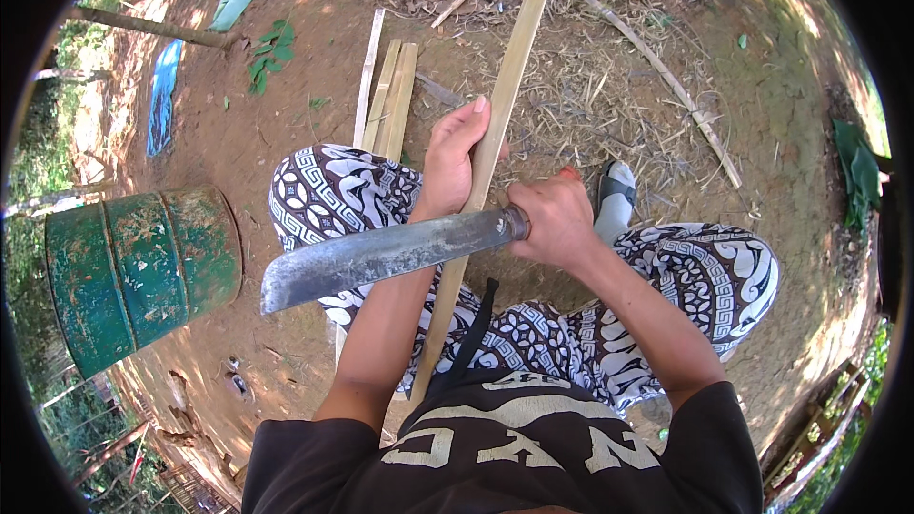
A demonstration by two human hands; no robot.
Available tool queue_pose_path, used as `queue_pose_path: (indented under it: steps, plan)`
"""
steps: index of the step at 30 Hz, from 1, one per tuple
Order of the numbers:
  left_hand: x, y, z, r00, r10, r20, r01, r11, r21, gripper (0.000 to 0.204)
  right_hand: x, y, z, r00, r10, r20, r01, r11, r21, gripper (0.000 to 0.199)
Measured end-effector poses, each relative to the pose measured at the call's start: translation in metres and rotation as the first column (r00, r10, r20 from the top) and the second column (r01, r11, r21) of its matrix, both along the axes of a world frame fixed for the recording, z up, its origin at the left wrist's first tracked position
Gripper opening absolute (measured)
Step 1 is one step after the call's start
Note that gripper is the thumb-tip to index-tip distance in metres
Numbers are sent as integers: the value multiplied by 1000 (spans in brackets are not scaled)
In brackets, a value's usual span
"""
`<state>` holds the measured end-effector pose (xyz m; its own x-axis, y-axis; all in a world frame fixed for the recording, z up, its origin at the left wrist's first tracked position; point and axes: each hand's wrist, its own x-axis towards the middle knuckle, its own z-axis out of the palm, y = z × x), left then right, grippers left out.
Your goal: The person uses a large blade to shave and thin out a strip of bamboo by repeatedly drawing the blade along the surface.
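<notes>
A long, pale bamboo strip (519,48) slants from my lap up and away over the ground. My left hand (454,154) is closed round the strip near its middle, the thumb along its left edge and fingertips just showing on the right. In my right hand (555,217) is the handle of a machete (381,262), gripped in a fist. Its broad, worn blade points left, lying across the strip and above my left forearm. Whether the blade touches the strip I cannot tell. An orange-red bit shows at my right knuckles; the handle is mostly hidden.
Several split bamboo strips (400,100) lie beyond my left knee. A rusty green drum (143,262) lies at the left, near a blue plastic piece (164,100). Shavings (590,95) litter the ground ahead, with a long thin stick (657,62) at the right.
</notes>
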<state>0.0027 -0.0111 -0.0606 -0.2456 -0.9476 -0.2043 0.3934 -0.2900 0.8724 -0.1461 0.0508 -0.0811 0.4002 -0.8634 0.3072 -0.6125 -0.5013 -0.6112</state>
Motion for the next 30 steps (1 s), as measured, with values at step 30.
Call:
queue_pose_path:
  steps: [30]
  plan:
    - [-2,1,-15,999,-40,0,40,999,14,34,-38,-47,10,976,-191,-105,179,977,-120,11]
